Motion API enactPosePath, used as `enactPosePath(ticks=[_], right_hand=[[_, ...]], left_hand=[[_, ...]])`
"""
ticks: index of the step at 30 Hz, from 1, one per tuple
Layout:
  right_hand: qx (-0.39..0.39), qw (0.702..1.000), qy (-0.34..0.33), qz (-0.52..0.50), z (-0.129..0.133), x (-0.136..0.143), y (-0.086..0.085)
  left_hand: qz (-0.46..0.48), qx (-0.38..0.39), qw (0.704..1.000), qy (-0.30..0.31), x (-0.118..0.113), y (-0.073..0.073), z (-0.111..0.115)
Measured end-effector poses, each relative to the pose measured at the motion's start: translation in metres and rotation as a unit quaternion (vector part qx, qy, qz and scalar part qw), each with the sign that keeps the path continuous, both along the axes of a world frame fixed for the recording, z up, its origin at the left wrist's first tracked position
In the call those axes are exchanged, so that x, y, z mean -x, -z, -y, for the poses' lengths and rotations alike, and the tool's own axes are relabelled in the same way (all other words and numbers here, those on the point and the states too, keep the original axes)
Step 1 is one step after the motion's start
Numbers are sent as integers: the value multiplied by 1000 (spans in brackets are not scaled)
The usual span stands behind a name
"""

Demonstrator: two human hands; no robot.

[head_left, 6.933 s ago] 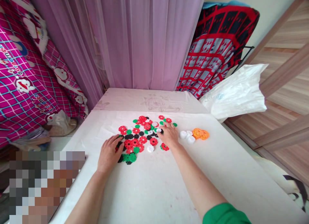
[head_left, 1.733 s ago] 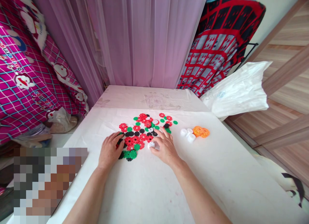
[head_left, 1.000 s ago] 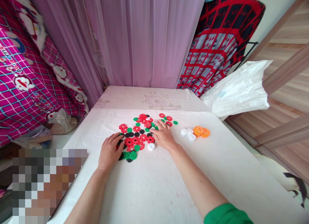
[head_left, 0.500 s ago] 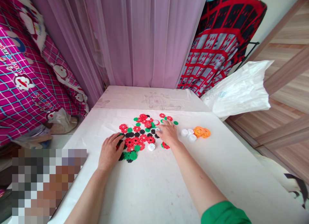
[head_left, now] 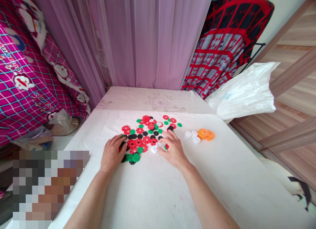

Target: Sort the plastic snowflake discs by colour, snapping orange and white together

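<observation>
Flower-shaped plastic discs in red, green, black and white lie in a loose heap on the white-covered table. At the heap's left edge rests my left hand, open, its fingers spread over black, red and green discs and partly hiding them. My right hand is at the near right side of the heap. Its thumb and index finger close around a white disc, partly hidden by the fingertips, right at another white disc on the table. Beneath the right hand a red-and-green disc partly shows.
Several white discs lie beside a pile of orange discs to the right. A white plastic bag stands at the table's right edge. Behind the table hangs a purple curtain. A patterned pink cloth is at left.
My right hand has moved nearer and slightly right, from the heap's upper right side down to the white disc. Black discs show beyond its fingers. My left hand has stayed put.
</observation>
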State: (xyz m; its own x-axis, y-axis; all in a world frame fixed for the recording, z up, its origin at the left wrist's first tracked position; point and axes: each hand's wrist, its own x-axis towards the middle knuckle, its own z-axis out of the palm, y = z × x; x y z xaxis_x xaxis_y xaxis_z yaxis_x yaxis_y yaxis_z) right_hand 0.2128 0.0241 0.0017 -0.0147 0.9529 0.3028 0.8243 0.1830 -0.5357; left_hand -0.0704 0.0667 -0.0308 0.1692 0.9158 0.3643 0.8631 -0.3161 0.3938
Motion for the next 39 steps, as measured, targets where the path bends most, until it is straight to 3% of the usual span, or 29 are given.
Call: enactPosePath(ticks=[7,21,27,34,39], right_hand=[[13,999,-29,34,5,14,-2],[10,998,-31,54,3,9,1],[4,995,13,102,-28,-3,-7],[27,976,-108,187,-79,13,-16],[33,970,-139,198,-69,10,-7]], left_hand=[[3,4,1000,0,0,-2,1],[2,-1,1000,-1,0,-1,1],[2,5,1000,-1,0,-2,1],[5,4,1000,1,0,-1,0],[5,5,1000,0,0,0,0]])
